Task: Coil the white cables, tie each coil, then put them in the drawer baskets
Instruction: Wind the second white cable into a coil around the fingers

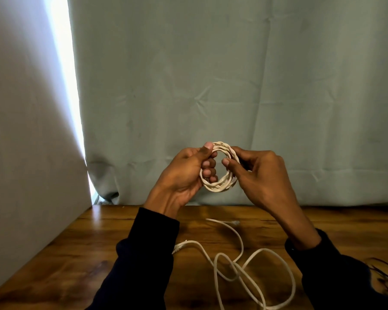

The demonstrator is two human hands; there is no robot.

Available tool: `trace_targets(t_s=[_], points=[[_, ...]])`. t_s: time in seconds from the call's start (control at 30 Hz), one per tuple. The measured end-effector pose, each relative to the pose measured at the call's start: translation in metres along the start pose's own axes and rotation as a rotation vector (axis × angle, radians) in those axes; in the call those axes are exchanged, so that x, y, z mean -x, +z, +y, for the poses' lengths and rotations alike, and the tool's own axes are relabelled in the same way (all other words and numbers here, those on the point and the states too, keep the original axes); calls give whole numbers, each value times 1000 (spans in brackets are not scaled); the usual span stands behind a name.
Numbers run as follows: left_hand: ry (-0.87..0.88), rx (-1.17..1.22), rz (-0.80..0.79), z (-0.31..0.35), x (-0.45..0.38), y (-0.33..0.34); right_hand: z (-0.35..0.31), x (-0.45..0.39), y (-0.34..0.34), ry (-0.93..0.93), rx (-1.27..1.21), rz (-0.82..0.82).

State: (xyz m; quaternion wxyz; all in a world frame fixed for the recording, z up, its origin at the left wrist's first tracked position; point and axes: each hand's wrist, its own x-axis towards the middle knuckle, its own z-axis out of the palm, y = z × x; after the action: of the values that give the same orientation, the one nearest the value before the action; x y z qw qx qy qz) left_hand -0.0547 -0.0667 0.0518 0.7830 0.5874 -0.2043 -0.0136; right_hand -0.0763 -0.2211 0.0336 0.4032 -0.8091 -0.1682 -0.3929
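Above table (81,245) | both hands' fingers curl round white coil (220,186) | tie perhaps hidden

Dim room, bright daylight slit at left curtain (63,63) gap

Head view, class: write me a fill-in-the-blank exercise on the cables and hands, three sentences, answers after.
1. Both hands hold a white cable wound into a ____, above the wooden table.
2. The left hand has its fingers through the coiled cable, while the ____ hand pinches its other side.
3. A second white cable lies ____ on the table.

Answers: coil; right; loose
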Motion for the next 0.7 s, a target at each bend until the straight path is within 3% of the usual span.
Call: trace_targets(t_s=[0.27, 0.47, 0.7], points=[[68, -241, 89, -5, -1, 9, 4, -7, -21, -28, 111, -236], [49, -231, 52, -3, 0, 12, 12, -13, -28, 68, -60, -102], [81, -311, 48, -9, -3, 13, 5, -11, -27, 34, 38, 121]])
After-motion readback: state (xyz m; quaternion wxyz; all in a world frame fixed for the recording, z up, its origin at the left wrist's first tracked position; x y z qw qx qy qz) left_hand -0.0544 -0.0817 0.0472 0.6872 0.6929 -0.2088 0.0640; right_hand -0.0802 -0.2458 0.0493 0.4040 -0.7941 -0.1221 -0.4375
